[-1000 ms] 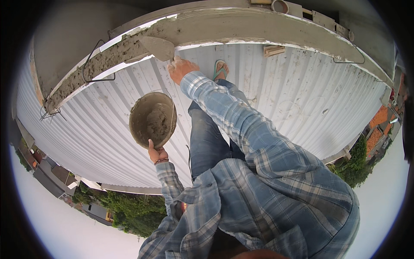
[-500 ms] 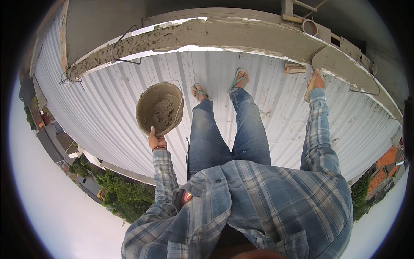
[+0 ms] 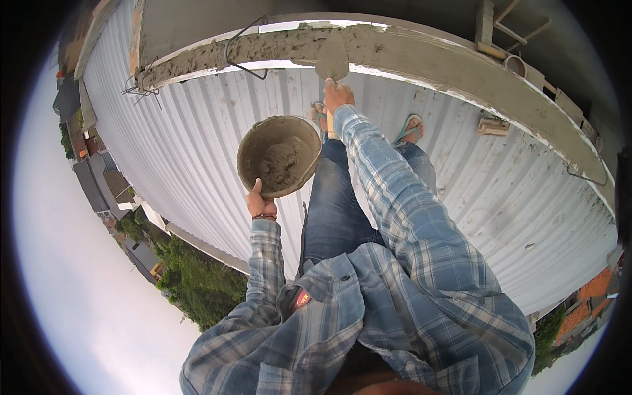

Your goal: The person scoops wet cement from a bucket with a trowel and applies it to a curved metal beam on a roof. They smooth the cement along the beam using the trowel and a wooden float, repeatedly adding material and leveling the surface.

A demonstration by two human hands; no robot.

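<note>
My left hand [image 3: 262, 201] grips the near rim of a round bucket [image 3: 250, 158], its thumb over the edge. Wet grey mortar [image 3: 282, 162] lies in the bucket, which tilts so that its inside shows. My right hand [image 3: 338, 95] is closed round the wooden handle of a trowel [image 3: 332, 59]. The trowel's blade is coated in mortar and lies against the face of a long concrete beam [image 3: 421, 56]. Left of the blade the beam's mortar is rough and pitted; to the right it looks smoother.
Under my sandalled feet [image 3: 409, 130] is a ribbed metal roof [image 3: 197, 125]. A bent steel bar [image 3: 230, 52] juts from the beam, and thin wires [image 3: 139, 89] stick out at its left end. A brick-like block [image 3: 492, 127] lies on the roof at right. Trees and houses stand below.
My right hand has swept the trowel leftward along the beam, from the far right to near the middle. The bucket in my left hand appears a little further right in view.
</note>
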